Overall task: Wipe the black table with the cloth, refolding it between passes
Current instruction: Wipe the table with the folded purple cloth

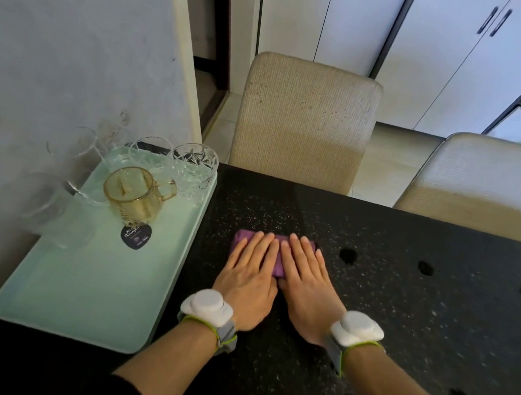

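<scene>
A folded purple cloth (240,239) lies on the speckled black table (406,310), just right of the tray. My left hand (248,275) and my right hand (304,287) lie side by side flat on top of it, fingers straight and pointing away from me, pressing it onto the table. The hands cover most of the cloth; only its left end, far edge and a strip between the hands show. Each wrist carries a white sensor on a grey band.
A pale green tray (89,289) sits on the table's left side against the wall, holding an amber glass mug (134,196) and several clear glasses (188,163). Two beige chairs (303,121) stand at the table's far edge.
</scene>
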The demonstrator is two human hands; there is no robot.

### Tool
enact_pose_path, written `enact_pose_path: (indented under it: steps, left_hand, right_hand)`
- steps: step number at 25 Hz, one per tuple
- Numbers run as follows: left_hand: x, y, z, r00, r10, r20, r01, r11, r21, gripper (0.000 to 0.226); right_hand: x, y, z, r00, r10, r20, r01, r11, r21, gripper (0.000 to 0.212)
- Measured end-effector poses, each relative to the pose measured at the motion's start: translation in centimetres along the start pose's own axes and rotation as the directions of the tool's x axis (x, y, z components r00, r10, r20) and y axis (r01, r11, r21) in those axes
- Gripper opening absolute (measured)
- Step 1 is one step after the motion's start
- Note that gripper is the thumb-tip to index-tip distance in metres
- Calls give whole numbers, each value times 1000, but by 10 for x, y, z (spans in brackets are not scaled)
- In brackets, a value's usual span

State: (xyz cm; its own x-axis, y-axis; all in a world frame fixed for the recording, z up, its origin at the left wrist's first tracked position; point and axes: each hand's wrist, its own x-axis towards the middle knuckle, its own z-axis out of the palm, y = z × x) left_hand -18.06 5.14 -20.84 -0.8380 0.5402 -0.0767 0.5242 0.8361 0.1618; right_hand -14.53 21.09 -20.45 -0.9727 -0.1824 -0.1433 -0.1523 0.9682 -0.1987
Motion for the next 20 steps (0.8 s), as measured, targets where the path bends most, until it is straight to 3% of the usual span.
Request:
enact_pose_path:
  steps: [6, 20]
  left_hand:
    - [-23, 22, 14, 997, 52, -55, -48, 997, 66, 66]
    - [130, -10, 5, 989, 61, -134, -51, 996, 78, 71]
  right_hand:
    - [-38, 18, 3, 998, -58, -11, 58, 997, -41, 63]
    - [97, 89, -14, 990, -39, -133, 37, 999, -19, 63]
